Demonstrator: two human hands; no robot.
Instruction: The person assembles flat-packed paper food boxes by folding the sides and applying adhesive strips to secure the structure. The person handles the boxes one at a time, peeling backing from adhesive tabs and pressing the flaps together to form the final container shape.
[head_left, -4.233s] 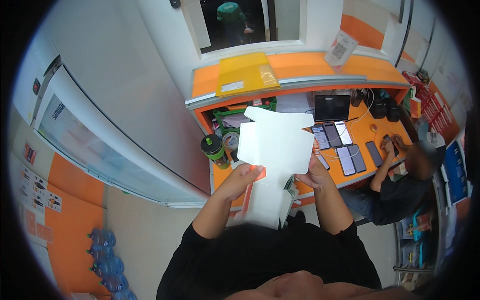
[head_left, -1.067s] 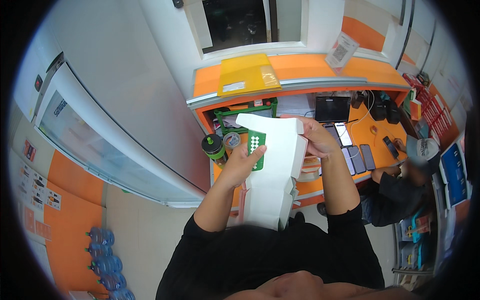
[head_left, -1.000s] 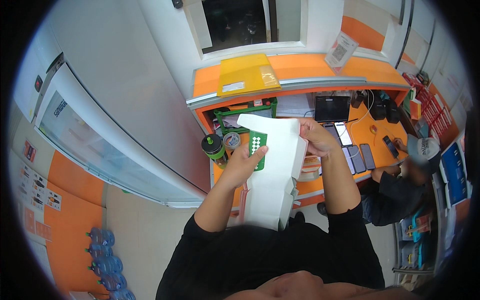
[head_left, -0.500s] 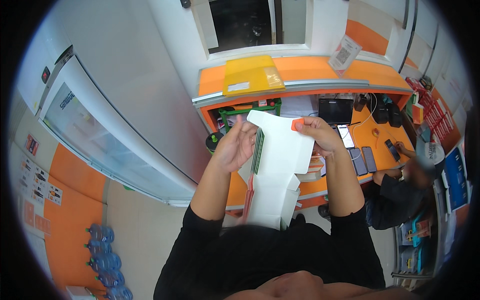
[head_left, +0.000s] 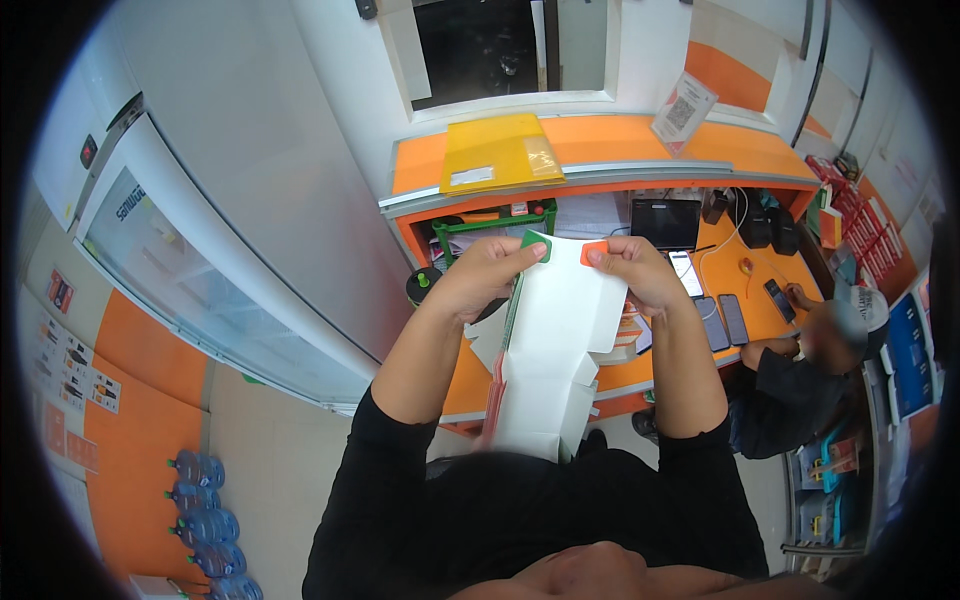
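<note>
Between my hands hangs a partly unfolded cardboard box [head_left: 560, 320], white inside, with green and red printing along its left edge. My left hand [head_left: 487, 270] pinches its upper left corner, the thumb pressed on a small green flap [head_left: 536, 246]. At the upper right corner my right hand [head_left: 637, 268] grips it, the thumb on a small orange flap [head_left: 592, 254]. Toward my body the lower part of the box reaches down to my black shirt, with side flaps sticking out on its right. My fingers behind the cardboard are hidden.
Behind the box stands an orange counter [head_left: 600, 138] bearing a yellow folder [head_left: 500, 152]. Phones [head_left: 733, 318] and a dark screen [head_left: 666, 222] lie on the desk below. A seated person [head_left: 800, 380] holds a phone at right. A glass-door fridge [head_left: 220, 270] and several water bottles [head_left: 208, 525] are left.
My left hand, open beside the box before, has come onto its upper left corner and closed there. The green flap now shows folded over the white inside. My right hand keeps its grip.
</note>
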